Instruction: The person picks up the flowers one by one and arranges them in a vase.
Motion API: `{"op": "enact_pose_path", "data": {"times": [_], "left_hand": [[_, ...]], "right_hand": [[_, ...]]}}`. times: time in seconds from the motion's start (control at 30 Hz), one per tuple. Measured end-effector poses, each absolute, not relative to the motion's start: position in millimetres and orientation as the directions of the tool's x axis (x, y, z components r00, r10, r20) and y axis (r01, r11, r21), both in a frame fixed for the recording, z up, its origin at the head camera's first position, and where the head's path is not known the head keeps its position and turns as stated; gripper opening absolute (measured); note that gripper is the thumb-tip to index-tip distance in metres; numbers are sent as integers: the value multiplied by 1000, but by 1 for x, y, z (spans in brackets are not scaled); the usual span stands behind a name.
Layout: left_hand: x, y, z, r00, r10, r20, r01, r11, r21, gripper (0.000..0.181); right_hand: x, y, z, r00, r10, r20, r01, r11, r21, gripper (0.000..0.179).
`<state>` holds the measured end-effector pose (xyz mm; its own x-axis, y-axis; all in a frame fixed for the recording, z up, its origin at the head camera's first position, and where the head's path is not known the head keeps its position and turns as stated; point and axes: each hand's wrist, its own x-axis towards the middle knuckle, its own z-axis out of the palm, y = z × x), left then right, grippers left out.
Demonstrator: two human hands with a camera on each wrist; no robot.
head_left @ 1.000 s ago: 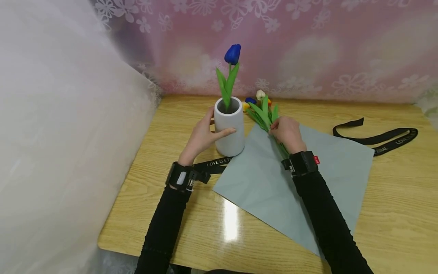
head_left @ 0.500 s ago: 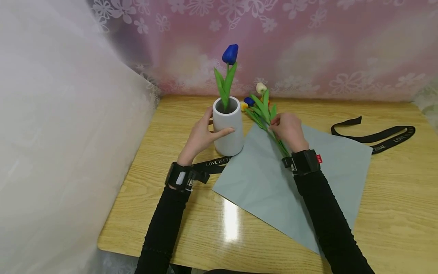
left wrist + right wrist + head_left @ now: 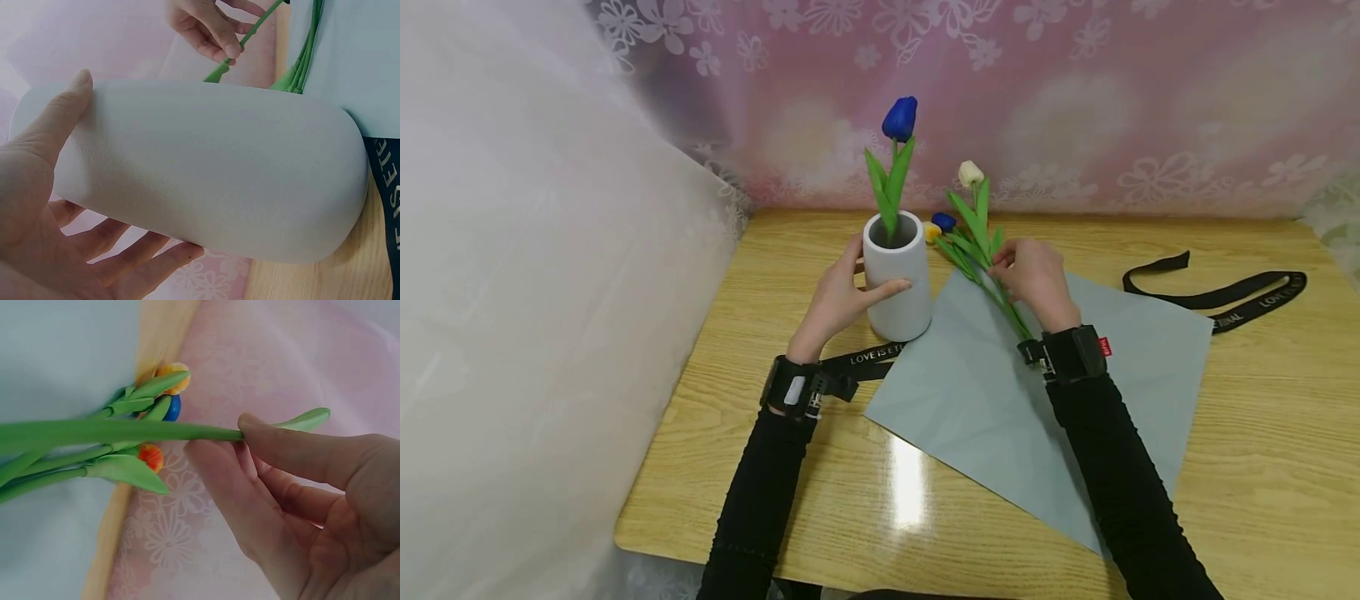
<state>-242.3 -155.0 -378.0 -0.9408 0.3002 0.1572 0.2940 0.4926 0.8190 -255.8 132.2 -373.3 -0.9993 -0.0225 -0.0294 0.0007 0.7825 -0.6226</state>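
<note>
A white vase (image 3: 898,287) stands upright on the table with a blue tulip (image 3: 899,119) rising from its mouth. My left hand (image 3: 837,300) grips the vase from its left side, thumb across the front and fingers behind; the left wrist view shows its fingers (image 3: 150,262) along the wall. Between thumb and fingertips my right hand (image 3: 1036,279) pinches the green stem (image 3: 206,432) of a white tulip (image 3: 971,173), lifted above the other flowers. Under it lie several tulips, among them a blue one (image 3: 943,222), a yellow one (image 3: 931,232) and an orange-red one (image 3: 150,457).
Grey-green wrapping paper (image 3: 970,417) lies beneath the stems, close to the vase's base. A black lettered ribbon (image 3: 1240,300) curls at the right, and another ribbon stretch (image 3: 865,360) shows by the vase. A pink floral curtain (image 3: 1075,108) hangs behind the wooden table (image 3: 700,467).
My right hand has raised the white tulip up and away from the lying bunch, its head now higher against the curtain. My left hand keeps its grip on the vase.
</note>
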Motion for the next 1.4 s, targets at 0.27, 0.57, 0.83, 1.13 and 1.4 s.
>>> {"op": "enact_pose_path", "data": {"times": [0.27, 0.57, 0.83, 1.13, 1.4], "left_hand": [[-242, -155, -377, -945, 295, 142, 278, 496, 822, 87], [-241, -154, -377, -943, 296, 153, 287, 488, 824, 87], [-242, -154, -377, -938, 302, 169, 304, 484, 820, 85], [-241, -154, -377, -941, 299, 157, 292, 484, 825, 86], [-242, -154, -376, -940, 302, 159, 294, 481, 826, 86]], "right_hand": [[-248, 130, -363, -999, -42, 15, -41, 758, -651, 20], [-242, 128, -354, -997, -43, 60, -72, 711, -700, 23], [-238, 128, -346, -985, -10, 171, -130, 692, -710, 23], [-231, 126, -336, -954, 27, 300, -199, 689, -697, 26], [-224, 124, -326, -939, 34, 342, -234, 665, -709, 26]]}}
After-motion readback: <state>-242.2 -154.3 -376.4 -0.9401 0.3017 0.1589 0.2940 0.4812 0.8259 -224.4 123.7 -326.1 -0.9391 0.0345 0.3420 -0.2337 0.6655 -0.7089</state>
